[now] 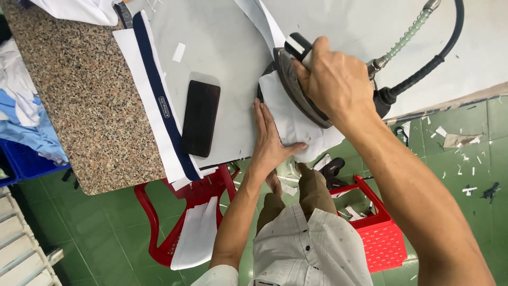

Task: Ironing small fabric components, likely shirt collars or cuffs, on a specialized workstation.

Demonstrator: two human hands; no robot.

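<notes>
At the near edge of the desk (222, 58), a white cloth piece (288, 119) is held flat under the left hand (269, 143), fingers spread. Pressing is judged under way. Beyond it, the iron (296, 85) is gripped by the right hand (333, 79), fingers closed round its handle. A steady pass over the cloth is called for next.

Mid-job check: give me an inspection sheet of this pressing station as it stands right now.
Surface: pale pressing board beside a speckled granite counter.
Job's things: steam iron on a white fabric piece.
Clutter: black phone; white-and-navy strips; paper scraps.
Grips: right hand shut on the iron's handle; left hand flat on the fabric.
Cables: two hoses run from the iron.
Surroundings: red stool, red basket, green tile floor.
</notes>
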